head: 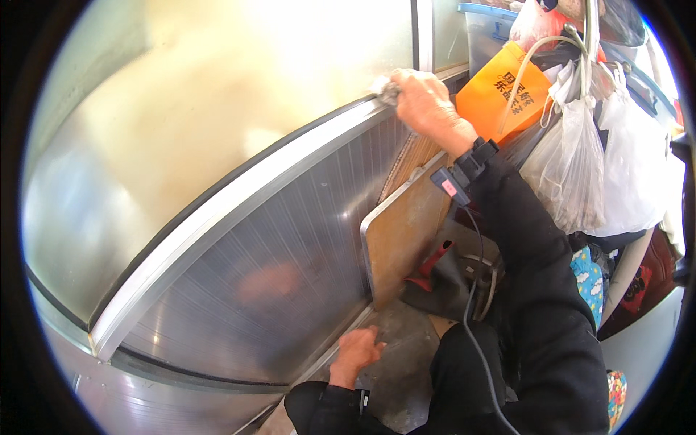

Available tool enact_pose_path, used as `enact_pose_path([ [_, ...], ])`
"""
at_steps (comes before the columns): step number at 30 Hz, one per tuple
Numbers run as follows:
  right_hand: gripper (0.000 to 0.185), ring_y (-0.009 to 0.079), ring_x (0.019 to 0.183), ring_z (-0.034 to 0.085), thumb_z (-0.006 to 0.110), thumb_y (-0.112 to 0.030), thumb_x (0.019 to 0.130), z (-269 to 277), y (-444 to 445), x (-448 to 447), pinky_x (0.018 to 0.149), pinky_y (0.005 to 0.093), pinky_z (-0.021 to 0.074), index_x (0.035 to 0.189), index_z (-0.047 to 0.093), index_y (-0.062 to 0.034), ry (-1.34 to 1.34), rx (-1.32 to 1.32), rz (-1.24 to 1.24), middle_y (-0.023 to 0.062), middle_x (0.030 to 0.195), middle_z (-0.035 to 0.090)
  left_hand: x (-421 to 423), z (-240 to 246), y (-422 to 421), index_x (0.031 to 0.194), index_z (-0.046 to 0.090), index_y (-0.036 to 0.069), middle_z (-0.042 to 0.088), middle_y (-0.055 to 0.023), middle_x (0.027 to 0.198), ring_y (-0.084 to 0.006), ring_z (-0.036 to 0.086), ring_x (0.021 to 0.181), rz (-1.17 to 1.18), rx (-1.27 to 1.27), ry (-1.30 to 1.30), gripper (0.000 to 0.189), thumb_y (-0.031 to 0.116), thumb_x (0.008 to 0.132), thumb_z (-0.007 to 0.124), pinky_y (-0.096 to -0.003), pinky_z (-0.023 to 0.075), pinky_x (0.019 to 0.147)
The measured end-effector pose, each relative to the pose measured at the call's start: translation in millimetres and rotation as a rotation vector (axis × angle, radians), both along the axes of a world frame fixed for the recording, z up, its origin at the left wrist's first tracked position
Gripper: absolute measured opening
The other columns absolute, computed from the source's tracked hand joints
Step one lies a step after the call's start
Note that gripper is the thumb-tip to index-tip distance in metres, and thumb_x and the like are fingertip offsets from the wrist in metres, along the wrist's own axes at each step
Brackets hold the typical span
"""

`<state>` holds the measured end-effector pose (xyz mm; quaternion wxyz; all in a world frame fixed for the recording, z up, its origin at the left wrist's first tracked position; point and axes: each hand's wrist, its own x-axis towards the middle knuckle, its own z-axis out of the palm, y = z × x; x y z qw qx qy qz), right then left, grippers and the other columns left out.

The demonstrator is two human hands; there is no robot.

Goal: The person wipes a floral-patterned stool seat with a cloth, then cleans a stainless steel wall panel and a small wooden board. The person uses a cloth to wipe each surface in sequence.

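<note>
My right hand (429, 109) is closed around a crumpled greyish-white cloth or wad (388, 92), pressed at the white metal frame rail (234, 193) of a glazed partition. Above the rail stands a frosted glass pane (217, 98); below it is a grey ribbed panel (272, 261). My left hand (357, 348) hangs low near the foot of the panel, its fingers loosely bent and nothing seen in it. A small device with a cable (450, 186) is strapped at my right wrist.
A wooden board with a metal edge (405, 234) leans beside the panel. White plastic bags (571, 163) and an orange bag (503, 92) hang at the right, near a blue-lidded plastic bin (481, 32). A dark item with a red part (432, 269) lies on the grey floor (399, 370).
</note>
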<state>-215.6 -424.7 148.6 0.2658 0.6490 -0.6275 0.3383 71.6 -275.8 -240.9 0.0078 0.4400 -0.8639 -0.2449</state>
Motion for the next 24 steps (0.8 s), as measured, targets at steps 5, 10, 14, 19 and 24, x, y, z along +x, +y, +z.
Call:
enact_pose_path([
  [5, 0.016, 0.0405, 0.104, 0.079, 0.068, -0.007, 0.094, -4, 11, 36, 0.09, 0.0512, 0.0618, 0.106, 0.077, -0.0047, 0.048, -0.069, 0.171, 0.023, 0.103, 0.079, 6, 2, 5, 0.12, 0.073, 0.008, 0.08, -0.0225, 0.11, -0.045, 0.076, 0.113, -0.035, -0.043, 0.023, 0.04, 0.04, 0.097, 0.082, -0.0605, 0.0574, 0.091],
  [10, 0.02, 0.0415, 0.095, 0.07, 0.068, 0.0, 0.082, -17, 33, 89, 0.083, 0.0505, 0.059, 0.102, 0.067, -0.0005, 0.204, -0.333, 0.672, 0.0185, 0.098, 0.07, -7, 4, 3, 0.12, 0.073, 0.007, 0.08, -0.0237, 0.111, -0.0455, 0.075, 0.114, -0.051, -0.01, -0.004, 0.04, 0.039, 0.097, 0.082, -0.0598, 0.0573, 0.093],
  [14, 0.023, 0.0394, 0.097, 0.067, 0.065, 0.005, 0.085, -18, 44, 85, 0.08, 0.0479, 0.0558, 0.107, 0.065, -0.0011, 0.233, -0.293, 0.757, 0.0168, 0.099, 0.065, -18, 2, -2, 0.124, 0.075, 0.007, 0.08, -0.0239, 0.114, -0.0449, 0.074, 0.117, -0.05, 0.01, -0.02, 0.043, 0.04, 0.098, 0.081, -0.0573, 0.0575, 0.096],
  [19, 0.02, 0.0368, 0.099, 0.071, 0.066, 0.002, 0.088, -25, 23, 41, 0.083, 0.0452, 0.0596, 0.107, 0.065, -0.0044, 0.183, -0.219, 0.505, 0.0162, 0.104, 0.069, -26, -4, -4, 0.123, 0.073, 0.007, 0.081, -0.0238, 0.113, -0.0454, 0.075, 0.116, -0.038, 0.04, -0.089, 0.042, 0.041, 0.098, 0.081, -0.0594, 0.0576, 0.095],
  [24, 0.021, 0.0382, 0.108, 0.078, 0.065, -0.003, 0.092, -18, -19, -41, 0.095, 0.0494, 0.0623, 0.108, 0.078, -0.0072, 0.018, -0.101, 0.013, 0.0192, 0.109, 0.08, -23, -9, -3, 0.124, 0.072, 0.008, 0.081, -0.024, 0.113, -0.045, 0.076, 0.115, -0.074, 0.027, -0.099, 0.043, 0.041, 0.098, 0.081, -0.0597, 0.058, 0.095],
])
